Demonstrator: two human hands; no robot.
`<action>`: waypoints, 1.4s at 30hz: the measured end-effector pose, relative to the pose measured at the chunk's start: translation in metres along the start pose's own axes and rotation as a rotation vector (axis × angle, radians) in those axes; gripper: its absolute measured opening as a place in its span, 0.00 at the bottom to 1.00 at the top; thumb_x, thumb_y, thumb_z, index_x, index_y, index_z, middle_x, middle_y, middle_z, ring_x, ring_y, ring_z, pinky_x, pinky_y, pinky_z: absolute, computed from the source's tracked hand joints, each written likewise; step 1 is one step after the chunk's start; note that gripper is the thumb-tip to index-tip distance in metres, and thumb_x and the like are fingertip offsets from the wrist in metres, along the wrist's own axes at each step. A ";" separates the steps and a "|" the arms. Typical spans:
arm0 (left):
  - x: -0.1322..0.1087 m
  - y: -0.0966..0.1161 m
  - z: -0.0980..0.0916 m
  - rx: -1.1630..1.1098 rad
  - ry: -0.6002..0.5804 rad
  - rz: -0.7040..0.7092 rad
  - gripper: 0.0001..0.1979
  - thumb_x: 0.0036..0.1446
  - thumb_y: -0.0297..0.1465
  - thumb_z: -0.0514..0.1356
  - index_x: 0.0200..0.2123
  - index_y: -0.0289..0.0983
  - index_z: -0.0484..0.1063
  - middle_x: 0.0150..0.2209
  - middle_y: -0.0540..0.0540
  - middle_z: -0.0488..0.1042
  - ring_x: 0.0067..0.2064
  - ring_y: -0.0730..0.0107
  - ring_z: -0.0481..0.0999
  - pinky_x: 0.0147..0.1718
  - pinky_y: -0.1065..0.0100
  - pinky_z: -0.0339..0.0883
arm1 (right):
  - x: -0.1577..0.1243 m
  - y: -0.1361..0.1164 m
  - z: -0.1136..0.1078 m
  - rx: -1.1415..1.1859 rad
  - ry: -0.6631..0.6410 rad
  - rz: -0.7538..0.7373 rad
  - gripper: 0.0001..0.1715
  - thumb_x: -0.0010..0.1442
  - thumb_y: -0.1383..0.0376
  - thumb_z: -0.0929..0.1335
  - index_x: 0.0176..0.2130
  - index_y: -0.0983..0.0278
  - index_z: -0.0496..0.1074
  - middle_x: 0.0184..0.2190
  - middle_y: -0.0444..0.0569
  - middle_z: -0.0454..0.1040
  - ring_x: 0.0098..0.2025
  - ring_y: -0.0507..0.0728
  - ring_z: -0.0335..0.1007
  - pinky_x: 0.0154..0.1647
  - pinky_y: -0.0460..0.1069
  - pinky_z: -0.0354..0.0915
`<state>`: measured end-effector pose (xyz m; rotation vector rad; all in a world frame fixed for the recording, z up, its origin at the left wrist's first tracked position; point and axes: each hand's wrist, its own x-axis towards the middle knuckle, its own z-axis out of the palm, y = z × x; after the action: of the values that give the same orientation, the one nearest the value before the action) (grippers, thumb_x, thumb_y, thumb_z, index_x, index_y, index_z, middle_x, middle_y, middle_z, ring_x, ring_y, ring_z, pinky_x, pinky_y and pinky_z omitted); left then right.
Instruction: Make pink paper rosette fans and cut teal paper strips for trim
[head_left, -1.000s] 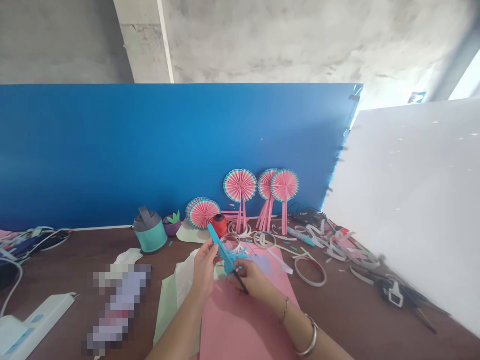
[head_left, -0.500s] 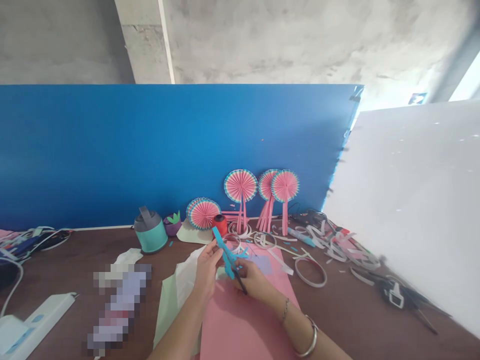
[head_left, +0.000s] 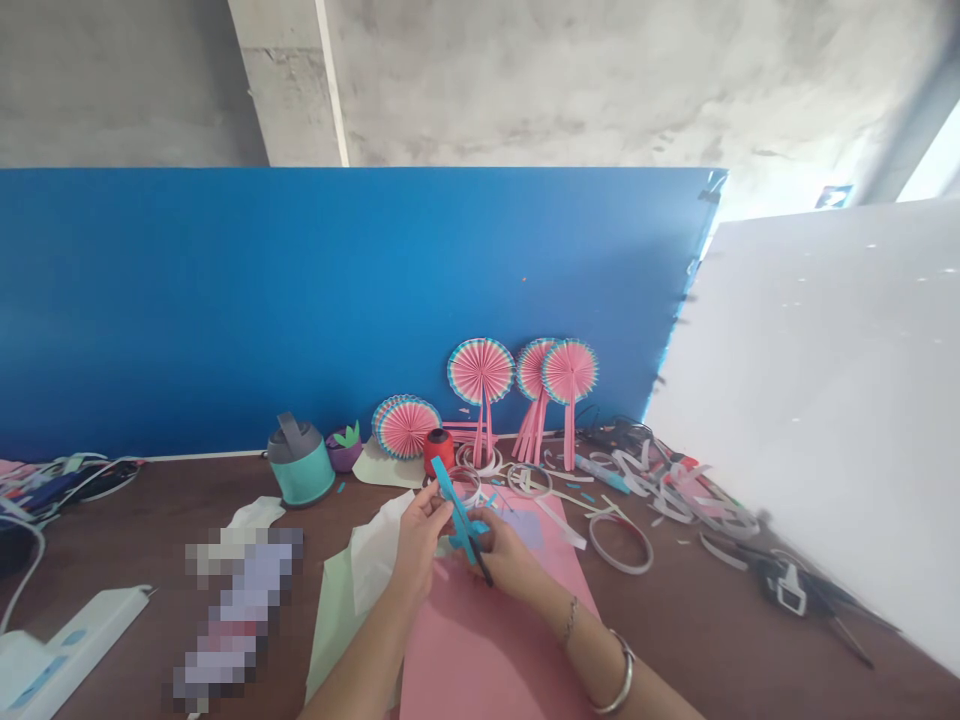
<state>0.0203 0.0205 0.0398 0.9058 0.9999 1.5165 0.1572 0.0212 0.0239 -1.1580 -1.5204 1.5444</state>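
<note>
Blue board (head_left: 300, 300) stood beyond the fingertips, and a brown table (head_left: 675, 650) spread around both hands. A pink sheet (head_left: 495, 650) lay under the fingers. Past the fingertips, three pleated pink fans (head_left: 481, 371) stood upright on paper tails; two more fans (head_left: 409, 428) rested lower, overlapping, beyond the left fingers. All five looked finished.

The left hand (head_left: 416, 525) had thumb and forefinger pinched together on the blue paper (head_left: 458, 512). The right hand (head_left: 501, 548) had its fingers curled in on a slim dark thing (head_left: 484, 571), too small to name, at the paper's near end. The paper sat between the hands, above the sheet, its long axis aslant: far end pointing away and leftward, near end toward the right fingers. Loose blue ends stuck out by the right fingertips, so it seemed unfinished; how much was left could not be told. Blue scraps (head_left: 588, 497) lay beyond the right fingers.
</note>
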 end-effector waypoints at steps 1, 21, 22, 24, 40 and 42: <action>0.000 0.000 0.000 0.003 -0.003 0.003 0.22 0.40 0.37 0.69 0.41 0.37 0.78 0.25 0.52 0.71 0.25 0.73 0.69 0.27 0.71 0.63 | 0.000 -0.001 0.000 0.010 -0.005 -0.002 0.25 0.44 0.62 0.73 0.42 0.57 0.63 0.18 0.37 0.68 0.16 0.51 0.58 0.19 0.46 0.54; -0.001 0.000 0.002 0.049 0.029 -0.020 0.24 0.41 0.34 0.67 0.45 0.35 0.77 0.24 0.54 0.66 0.26 0.75 0.66 0.26 0.72 0.62 | -0.001 -0.002 0.000 0.040 -0.001 -0.033 0.28 0.41 0.56 0.76 0.39 0.59 0.63 0.20 0.37 0.70 0.18 0.50 0.60 0.20 0.46 0.55; -0.001 0.000 0.002 0.051 0.029 -0.019 0.25 0.41 0.34 0.66 0.46 0.35 0.76 0.24 0.54 0.66 0.26 0.75 0.66 0.26 0.72 0.62 | -0.001 -0.001 0.000 0.039 0.000 -0.036 0.27 0.42 0.57 0.76 0.39 0.59 0.64 0.20 0.38 0.70 0.18 0.50 0.60 0.20 0.46 0.55; -0.001 -0.001 0.002 0.052 0.028 -0.016 0.25 0.41 0.34 0.67 0.46 0.35 0.76 0.24 0.54 0.66 0.26 0.74 0.66 0.26 0.72 0.62 | 0.000 0.001 -0.001 0.046 -0.007 -0.043 0.25 0.43 0.57 0.75 0.39 0.58 0.64 0.20 0.38 0.70 0.18 0.51 0.61 0.20 0.46 0.56; -0.003 -0.001 0.003 0.072 0.016 -0.049 0.25 0.41 0.33 0.66 0.46 0.35 0.75 0.25 0.55 0.67 0.24 0.75 0.67 0.24 0.72 0.63 | 0.004 0.005 0.000 0.073 -0.002 -0.052 0.26 0.43 0.57 0.75 0.40 0.59 0.65 0.20 0.38 0.71 0.18 0.50 0.62 0.20 0.46 0.57; -0.003 -0.002 0.003 0.072 0.018 -0.047 0.26 0.41 0.33 0.66 0.47 0.35 0.75 0.25 0.54 0.67 0.24 0.75 0.68 0.24 0.72 0.63 | 0.004 0.004 0.000 0.068 0.003 -0.050 0.26 0.43 0.57 0.75 0.39 0.60 0.64 0.20 0.38 0.71 0.18 0.50 0.62 0.20 0.45 0.56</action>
<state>0.0238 0.0182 0.0390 0.9145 1.0881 1.4593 0.1567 0.0243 0.0190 -1.0755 -1.4722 1.5492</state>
